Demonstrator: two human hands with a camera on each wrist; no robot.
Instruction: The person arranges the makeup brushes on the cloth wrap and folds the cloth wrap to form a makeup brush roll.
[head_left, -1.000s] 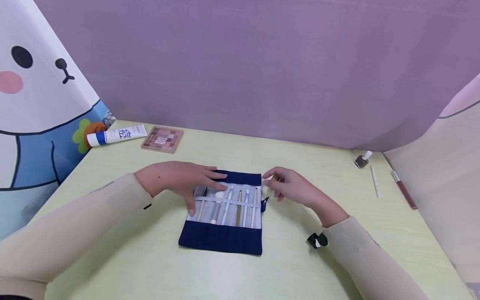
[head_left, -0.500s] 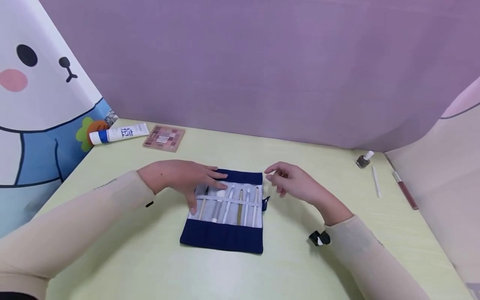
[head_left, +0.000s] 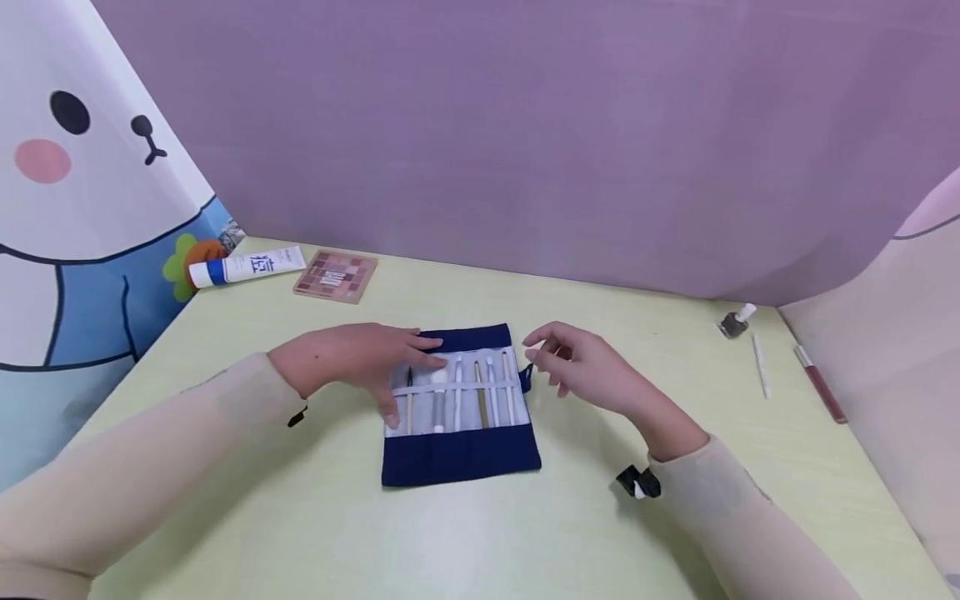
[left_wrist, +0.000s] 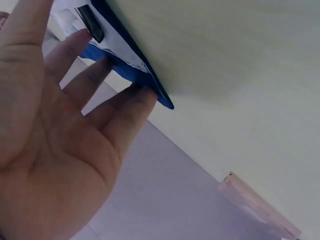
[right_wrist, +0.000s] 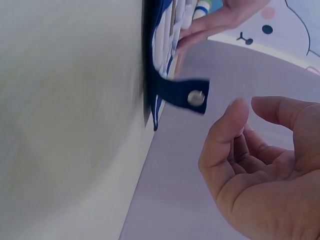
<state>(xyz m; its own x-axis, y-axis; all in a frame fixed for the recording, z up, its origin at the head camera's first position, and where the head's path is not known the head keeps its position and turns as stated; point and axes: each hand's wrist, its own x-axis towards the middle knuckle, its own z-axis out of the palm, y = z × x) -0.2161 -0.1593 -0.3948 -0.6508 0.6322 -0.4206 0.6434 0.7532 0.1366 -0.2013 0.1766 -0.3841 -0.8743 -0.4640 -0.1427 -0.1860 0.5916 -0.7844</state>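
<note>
On the table lies an unrolled navy brush roll [head_left: 461,457] with a pale grey lining. Several slim brushes and sticks [head_left: 481,395] sit side by side under its elastic band. My left hand [head_left: 360,358] spreads over the roll's left side, thumb and fingertips on it; in the left wrist view the fingertips touch the navy border [left_wrist: 150,82]. Beside the roll's right edge hovers my right hand [head_left: 581,367], fingers loosely bent and holding nothing. Close to those fingers, a navy strap [right_wrist: 182,92] with a metal snap [right_wrist: 196,98] sticks up from the roll.
At the back left lie a white tube [head_left: 255,267] with a blue band and a pink palette [head_left: 336,276]. On the right are a small dark bottle [head_left: 733,323] with a white cap, a white stick [head_left: 761,366] and a reddish-brown tube [head_left: 821,384]. A purple curtain [head_left: 525,142] hangs behind.
The brush roll has turned slightly counterclockwise under my left hand, its near right corner swinging up and away. My right hand keeps nearly the same place. The whole view has shifted a little.
</note>
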